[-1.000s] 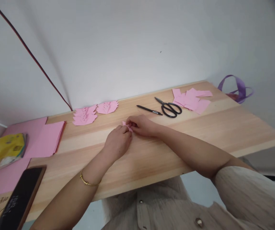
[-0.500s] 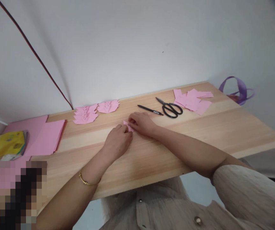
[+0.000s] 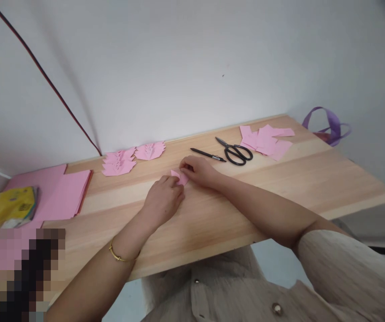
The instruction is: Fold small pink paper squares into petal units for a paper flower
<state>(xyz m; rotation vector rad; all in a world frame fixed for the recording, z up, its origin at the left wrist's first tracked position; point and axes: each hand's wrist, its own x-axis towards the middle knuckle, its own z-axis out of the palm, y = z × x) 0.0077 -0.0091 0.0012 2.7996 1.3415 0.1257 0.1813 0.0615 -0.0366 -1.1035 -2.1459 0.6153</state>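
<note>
Between my hands, at the middle of the table, is a small piece of pink paper, partly covered by fingers. My left hand is closed on its left side, fingers bent over the paper. My right hand pinches at its upper right edge with thumb and forefinger. Whether the paper is folded I cannot tell. Just beyond my right hand lie a black pen and black-handled scissors. Several pink paper pieces with jagged, cut edges sit near the wall on the left.
Loose pink paper scraps lie at the back right. On the left are stacked pink sheets with a yellow plastic package on them. A purple strap shows past the table's right end. A pixelated patch covers the lower left corner.
My right hand's fingers have lifted slightly off the pink paper toward its upper edge, so more of the paper shows. The whole view has shifted a little.
</note>
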